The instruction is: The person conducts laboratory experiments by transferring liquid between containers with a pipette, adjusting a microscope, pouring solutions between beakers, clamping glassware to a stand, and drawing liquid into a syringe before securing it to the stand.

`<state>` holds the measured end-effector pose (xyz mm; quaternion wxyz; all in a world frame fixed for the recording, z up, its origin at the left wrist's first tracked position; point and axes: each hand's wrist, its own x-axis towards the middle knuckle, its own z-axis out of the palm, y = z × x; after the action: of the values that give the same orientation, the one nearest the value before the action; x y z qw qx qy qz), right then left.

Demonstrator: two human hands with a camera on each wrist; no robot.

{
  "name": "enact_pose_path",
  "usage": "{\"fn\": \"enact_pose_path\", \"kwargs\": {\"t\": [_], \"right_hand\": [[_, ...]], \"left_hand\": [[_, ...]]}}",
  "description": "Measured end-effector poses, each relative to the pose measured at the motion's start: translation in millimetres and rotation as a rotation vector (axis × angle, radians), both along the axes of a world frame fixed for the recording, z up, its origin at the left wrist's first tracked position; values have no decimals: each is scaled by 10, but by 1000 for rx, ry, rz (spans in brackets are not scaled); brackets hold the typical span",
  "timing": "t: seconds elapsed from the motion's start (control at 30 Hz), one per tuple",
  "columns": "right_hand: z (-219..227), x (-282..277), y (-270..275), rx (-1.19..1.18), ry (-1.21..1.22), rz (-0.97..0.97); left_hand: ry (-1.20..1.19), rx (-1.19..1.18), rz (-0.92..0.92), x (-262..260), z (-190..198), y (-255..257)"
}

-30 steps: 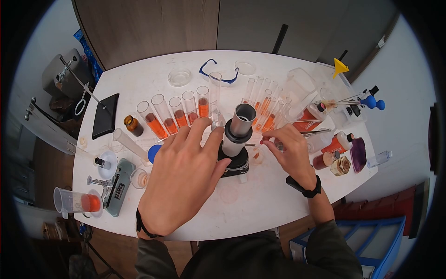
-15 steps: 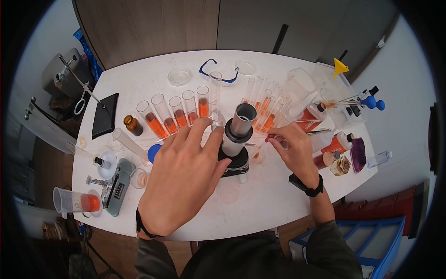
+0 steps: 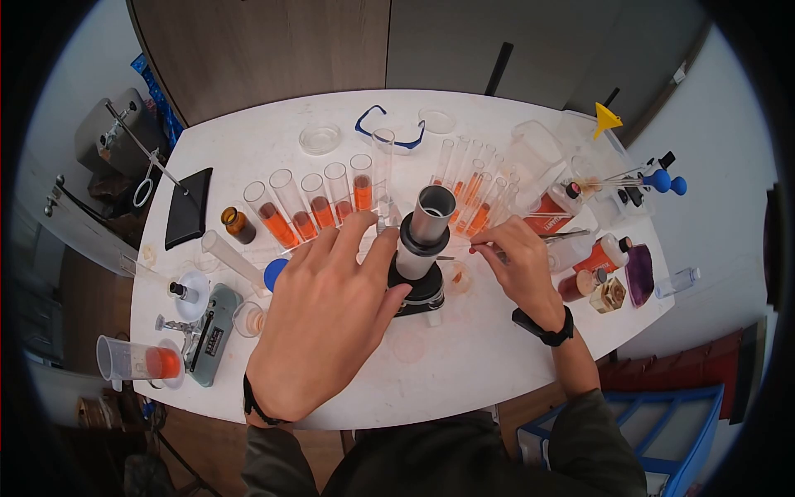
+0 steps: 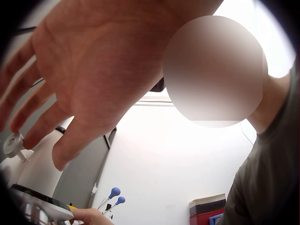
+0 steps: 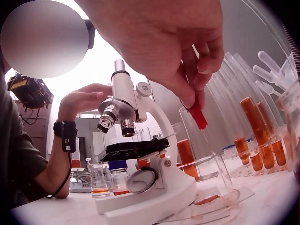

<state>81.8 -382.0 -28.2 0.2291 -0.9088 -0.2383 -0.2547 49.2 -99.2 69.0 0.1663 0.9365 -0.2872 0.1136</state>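
Note:
A white and black microscope [image 3: 418,257] stands in front of me in the head view. Beside it on the left, my left hand [image 3: 323,319] has its fingers spread and relaxed, with the fingertips close to the focus knob [image 4: 14,145]. My right hand [image 3: 523,265] is to the right of the microscope, pinching a small red piece [image 5: 198,118] between thumb and fingers. Below that hand, a clear glass vessel [image 5: 206,152] overlaps the piece in the right wrist view. Flat glass slides [image 5: 241,194] lie by the microscope base, with a thin red scrap [image 5: 206,200] over them.
Large tubes of orange liquid [image 3: 273,217] line the left rear; smaller tubes [image 3: 476,199] are racked at the right rear. A balance [image 3: 211,331], beaker [image 3: 137,360] and brown bottle [image 3: 238,224] stand left. Red-labelled bottles [image 3: 604,253] crowd the right. Safety glasses [image 3: 397,142] lie behind.
My right hand shifts slightly right and then a little back left, with the red piece still pinched. The left hand and the microscope hold their places.

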Motion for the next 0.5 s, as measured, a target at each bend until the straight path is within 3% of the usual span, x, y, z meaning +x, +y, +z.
{"fn": "enact_pose_path", "kwargs": {"t": [0.33,0.5], "right_hand": [[195,-93,-14,73,-87,-19],[627,-228,-60,188,-248,-147]], "left_hand": [[27,-20,-8,5,14,8],[-8,-18,-11,4,-7,2]]}}
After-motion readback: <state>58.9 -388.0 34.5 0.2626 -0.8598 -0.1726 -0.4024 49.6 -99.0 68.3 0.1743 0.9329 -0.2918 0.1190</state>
